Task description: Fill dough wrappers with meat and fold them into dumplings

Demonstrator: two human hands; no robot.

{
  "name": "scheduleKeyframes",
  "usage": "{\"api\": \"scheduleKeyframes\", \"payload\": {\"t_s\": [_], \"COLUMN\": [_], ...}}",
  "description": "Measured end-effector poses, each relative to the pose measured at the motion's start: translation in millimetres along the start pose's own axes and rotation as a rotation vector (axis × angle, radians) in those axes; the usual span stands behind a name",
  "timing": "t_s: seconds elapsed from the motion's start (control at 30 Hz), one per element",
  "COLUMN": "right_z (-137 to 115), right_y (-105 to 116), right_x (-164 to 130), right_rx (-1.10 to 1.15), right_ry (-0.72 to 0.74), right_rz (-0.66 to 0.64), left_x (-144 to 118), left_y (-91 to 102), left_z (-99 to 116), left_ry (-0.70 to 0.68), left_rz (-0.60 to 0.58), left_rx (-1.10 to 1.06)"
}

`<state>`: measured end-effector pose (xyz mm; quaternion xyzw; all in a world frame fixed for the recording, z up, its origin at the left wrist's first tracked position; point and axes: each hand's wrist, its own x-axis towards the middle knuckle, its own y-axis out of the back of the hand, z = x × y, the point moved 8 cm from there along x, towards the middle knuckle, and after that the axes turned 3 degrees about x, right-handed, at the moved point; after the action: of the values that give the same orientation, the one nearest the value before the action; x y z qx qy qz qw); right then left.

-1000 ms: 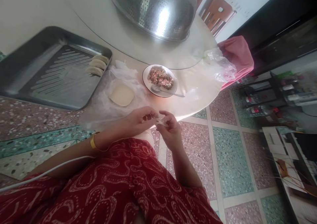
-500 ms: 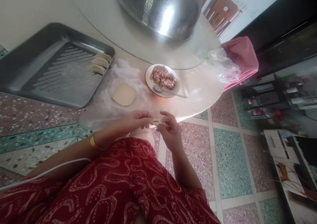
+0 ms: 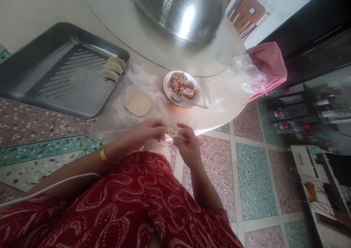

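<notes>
Three folded dumplings (image 3: 113, 67) lie side by side in the metal tray (image 3: 63, 85), at ten o'clock from the hands. A fourth dough piece (image 3: 172, 131) is held just at the near edge of the bench (image 3: 216, 116); it looks folded but, I judge, not fully sealed. Pale dough rounds (image 3: 138, 103) remain on the plastic sheet (image 3: 109, 125) at ten o'clock, nearer than the tray, and plenty of filling (image 3: 182, 85) sits in the dish (image 3: 167, 88) at twelve, so much seems left.

The right hand (image 3: 189, 145) pinches the piece between thumb and index, its fingers nearly closed. The left hand (image 3: 150, 131) has bent fingers with tips at the piece's nine o'clock end; I cannot tell whether they grip it.

Against the frame one second ago, the left hand is drawn slightly toward nine o'clock, baring more of the piece. The dumpling count in the tray is unchanged.
</notes>
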<state>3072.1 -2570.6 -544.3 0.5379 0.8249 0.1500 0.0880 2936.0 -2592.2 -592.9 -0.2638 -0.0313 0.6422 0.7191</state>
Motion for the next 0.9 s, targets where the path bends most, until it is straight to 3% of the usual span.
{"api": "scheduleKeyframes", "payload": {"t_s": [0.27, 0.5, 0.73, 0.9], "right_z": [-8.0, -7.6, -10.7, -10.1], "right_y": [-0.2, -0.6, -0.6, -2.2], "right_x": [1.0, 0.3, 1.0, 0.2], "right_rx": [-0.117, -0.114, -0.134, -0.148], "right_ry": [0.066, 0.081, 0.092, 0.110], "right_rz": [0.013, 0.025, 0.043, 0.027], "left_x": [-0.9, -15.9, -11.7, -8.0], "left_y": [5.6, 6.6, 8.7, 5.9], "left_z": [4.8, 29.2, 11.1, 17.8], "left_ry": [-0.055, -0.167, -0.071, -0.128], "left_rz": [0.109, 0.143, 0.096, 0.130], "left_rx": [0.048, 0.232, 0.249, 0.326]}}
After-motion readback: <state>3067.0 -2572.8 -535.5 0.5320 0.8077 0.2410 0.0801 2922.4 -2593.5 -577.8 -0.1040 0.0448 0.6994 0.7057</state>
